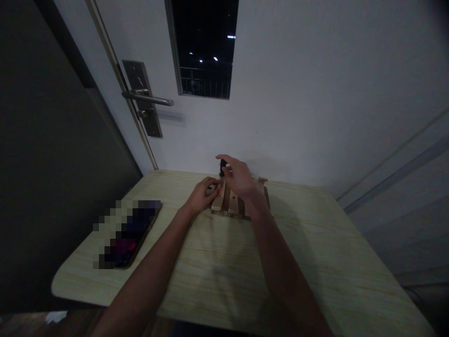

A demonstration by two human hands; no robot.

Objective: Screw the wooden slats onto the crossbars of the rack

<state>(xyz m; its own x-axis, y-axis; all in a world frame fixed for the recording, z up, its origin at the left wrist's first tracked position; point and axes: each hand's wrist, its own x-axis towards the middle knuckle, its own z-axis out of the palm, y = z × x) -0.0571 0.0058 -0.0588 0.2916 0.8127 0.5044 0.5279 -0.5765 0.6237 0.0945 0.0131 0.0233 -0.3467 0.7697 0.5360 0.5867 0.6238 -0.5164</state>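
Note:
A small wooden slatted piece (233,203) lies at the far side of the table, with several slats side by side and small dark holes in them. My right hand (239,175) reaches over it, fingers closed around the black handle of what looks like a screwdriver (223,166), held upright at the piece's left slat. Beside that slat, my left hand (205,193) touches the piece's left edge with its fingers pressed together near the tool's lower end. What those fingers pinch is too small to make out. My right wrist covers part of the piece.
The pale wood-grain table (210,271) stands against a white door (298,93) with a metal handle (149,98) and a dark window (206,47). A phone (135,234), partly blurred out, lies on the table's left side. A dark panel (52,164) rises at the left.

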